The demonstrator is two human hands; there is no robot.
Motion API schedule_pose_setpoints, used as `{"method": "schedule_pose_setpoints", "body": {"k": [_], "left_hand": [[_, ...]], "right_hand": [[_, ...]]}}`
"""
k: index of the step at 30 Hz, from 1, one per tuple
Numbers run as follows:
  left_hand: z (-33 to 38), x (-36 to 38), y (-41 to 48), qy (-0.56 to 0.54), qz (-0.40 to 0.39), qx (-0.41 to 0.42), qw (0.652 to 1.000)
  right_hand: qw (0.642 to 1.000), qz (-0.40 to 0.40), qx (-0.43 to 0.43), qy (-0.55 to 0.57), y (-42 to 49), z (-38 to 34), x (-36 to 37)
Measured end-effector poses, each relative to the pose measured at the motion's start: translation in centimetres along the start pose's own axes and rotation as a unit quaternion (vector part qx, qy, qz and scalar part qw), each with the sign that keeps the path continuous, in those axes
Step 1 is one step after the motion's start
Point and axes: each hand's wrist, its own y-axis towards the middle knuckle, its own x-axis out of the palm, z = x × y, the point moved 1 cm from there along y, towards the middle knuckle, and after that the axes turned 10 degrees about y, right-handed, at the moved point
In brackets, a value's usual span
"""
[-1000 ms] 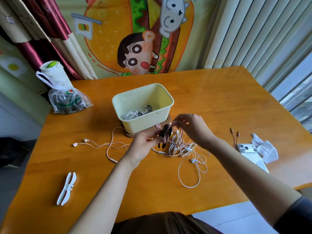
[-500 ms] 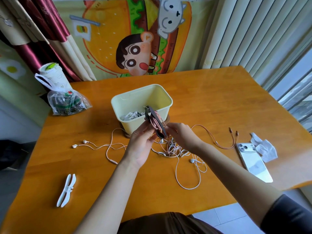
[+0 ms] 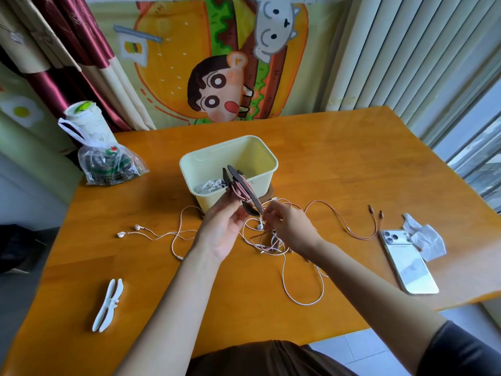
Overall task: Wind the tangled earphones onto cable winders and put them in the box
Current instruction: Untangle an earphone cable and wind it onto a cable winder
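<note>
My left hand (image 3: 222, 229) holds a dark cable winder (image 3: 242, 191) upright in front of the pale yellow box (image 3: 267, 154); several turns of pink cable are wrapped around its middle. My right hand (image 3: 291, 228) pinches the pink cable (image 3: 333, 214) just below the winder's lower tip. That cable runs right across the table to its plugs. A tangle of white earphones (image 3: 271, 241) lies under my hands, with a loop trailing toward me and two earbuds (image 3: 130, 230) to the left. A white winder (image 3: 108, 305) lies at the front left. The box holds wound earphones.
A phone (image 3: 406, 260) lies face down at the right beside a crumpled tissue (image 3: 425, 237). A plastic bag (image 3: 108, 165) and a paper cup (image 3: 85, 122) stand at the back left. The wooden table (image 3: 339, 164) ends at curtains and blinds.
My left hand has lifted the dark winder up in front of the box and tilted it. The pink cable has been pulled out to the right, and more turns sit on the winder.
</note>
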Motion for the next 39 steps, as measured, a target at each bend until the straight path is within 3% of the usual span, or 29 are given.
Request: {"method": "schedule_pose_setpoints", "body": {"k": [5, 12, 17, 28, 33, 39], "left_hand": [[-0.2, 0.6, 0.4, 0.002, -0.016, 0.012, 1.000], [-0.5, -0.1, 1.2, 0.061, 0.147, 0.074, 0.984], [-0.4, -0.4, 1.3, 0.120, 0.235, 0.097, 0.960], [-0.1, -0.9, 1.3, 0.199, 0.274, 0.143, 0.930], [-0.6, -1.8, 1.5, 0.375, 0.275, 0.196, 0.863], [-1.7, -2.7, 1.1, 0.555, 0.206, 0.208, 0.778]], "right_hand": [[0.996, 0.040, -0.023, -0.071, 0.0, -0.3, 0.1], [0.983, 0.019, -0.111, -0.145, -0.9, -1.0, 1.6], [0.980, -0.013, -0.107, -0.168, -1.3, -1.2, 1.6], [0.982, -0.039, -0.062, -0.172, -1.6, -1.2, 0.5], [0.983, -0.036, -0.100, -0.152, -1.8, -2.1, 0.7], [0.971, -0.058, -0.094, -0.212, -0.7, -1.3, -1.3]]}}
